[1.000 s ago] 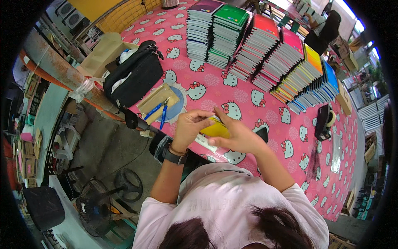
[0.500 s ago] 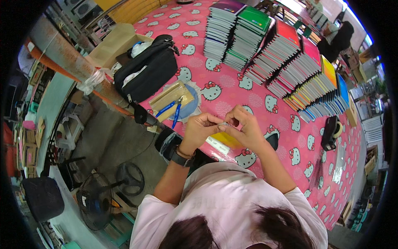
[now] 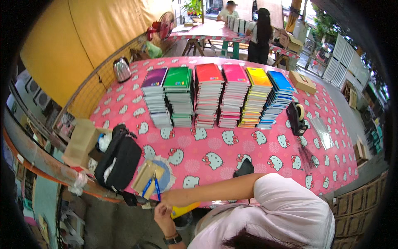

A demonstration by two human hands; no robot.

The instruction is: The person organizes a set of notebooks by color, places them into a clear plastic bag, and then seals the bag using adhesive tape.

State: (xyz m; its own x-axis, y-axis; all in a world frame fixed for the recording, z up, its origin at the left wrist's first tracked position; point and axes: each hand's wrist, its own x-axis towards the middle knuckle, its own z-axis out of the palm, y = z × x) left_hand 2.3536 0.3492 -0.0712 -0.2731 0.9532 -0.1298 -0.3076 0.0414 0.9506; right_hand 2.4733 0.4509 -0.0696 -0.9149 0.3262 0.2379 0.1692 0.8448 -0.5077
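At the table's near left edge, my left hand (image 3: 162,215) and my right hand (image 3: 166,200) meet, fingers closed together. Whatever they pinch is too small and hidden to make out. My right forearm crosses in front of me from the right. Below it, a yellow notebook (image 3: 185,209) lies partly covered at the table edge. Just beyond my hands are a blue pen (image 3: 157,189) and a second blue pen (image 3: 147,187), beside a tan flat piece (image 3: 143,179) on a blue round mat (image 3: 166,177).
Stacks of spiral notebooks (image 3: 209,97) in several colours stand across the pink table (image 3: 219,143). A black bag (image 3: 120,162) and an open cardboard box (image 3: 81,145) are at left, a tape dispenser (image 3: 297,118) at right. Behind are a metal kettle (image 3: 122,69) and two people (image 3: 260,37).
My hands have moved left, still together, toward the table's left edge. My right arm now reaches across my front. The view has lifted and turned, showing more of the table's far side.
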